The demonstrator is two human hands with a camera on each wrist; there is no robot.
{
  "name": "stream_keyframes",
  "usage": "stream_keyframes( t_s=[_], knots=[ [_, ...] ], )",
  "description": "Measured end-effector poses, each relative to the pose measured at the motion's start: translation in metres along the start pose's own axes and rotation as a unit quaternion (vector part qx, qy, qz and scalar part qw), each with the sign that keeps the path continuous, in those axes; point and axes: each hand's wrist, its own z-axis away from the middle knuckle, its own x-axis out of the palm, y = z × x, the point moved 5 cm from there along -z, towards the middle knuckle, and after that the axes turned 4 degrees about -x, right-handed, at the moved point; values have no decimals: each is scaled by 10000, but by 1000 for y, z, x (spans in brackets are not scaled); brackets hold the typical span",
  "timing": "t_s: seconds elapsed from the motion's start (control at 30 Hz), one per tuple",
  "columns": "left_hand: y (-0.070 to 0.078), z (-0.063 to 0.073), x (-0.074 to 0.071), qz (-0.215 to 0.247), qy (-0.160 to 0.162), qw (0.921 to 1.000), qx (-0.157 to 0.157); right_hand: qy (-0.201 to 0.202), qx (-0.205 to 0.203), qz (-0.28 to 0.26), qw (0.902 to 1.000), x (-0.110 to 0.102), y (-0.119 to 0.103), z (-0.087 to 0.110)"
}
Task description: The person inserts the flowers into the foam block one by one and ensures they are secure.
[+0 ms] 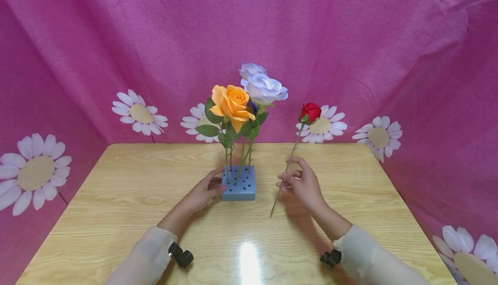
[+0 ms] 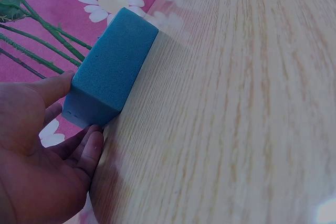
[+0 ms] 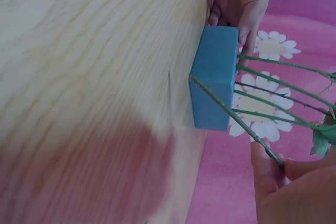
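My right hand [image 1: 305, 186] pinches the thin stem of a red rose [image 1: 311, 113]. The rose leans, bloom up, and its bare lower end [image 1: 273, 209] hangs right of a blue foam block [image 1: 239, 195] with holes in its top. My left hand [image 1: 204, 193] touches the block's left side with relaxed fingers. In the left wrist view its thumb [image 2: 55, 87] lies at the block's edge. Upright in the block stand an orange rose [image 1: 233, 103] and two pale lavender roses [image 1: 265, 88]. A dark blue bloom [image 1: 253, 107] is mostly hidden behind the orange one.
The block stands on a wooden table [image 1: 155, 168] with light glaring off its front part. A pink cloth [image 1: 175, 38] printed with white daisies hangs behind the table and at both sides. Black camera mounts [image 1: 180, 255] sit on both wrists.
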Motion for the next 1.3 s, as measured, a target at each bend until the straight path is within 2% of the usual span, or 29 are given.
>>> stream_keyframes(
  t_s=[0.23, 0.5, 0.77, 1.3],
  knots=[
    [-1, 0, 0, 43, -9, 10000, -79, 94, -301, 214, 9993, 13, -8, -3],
    [2, 1, 1, -88, -36, 9999, 140, 229, -773, 383, 9960, 24, -17, -5],
    [0, 1, 0, 77, -24, 9999, -70, 241, -971, 310, 9945, 34, -25, -8],
    [3, 1, 0, 13, -70, 10000, 55, 361, -1304, 100, 9908, 52, -37, -17]
  ],
)
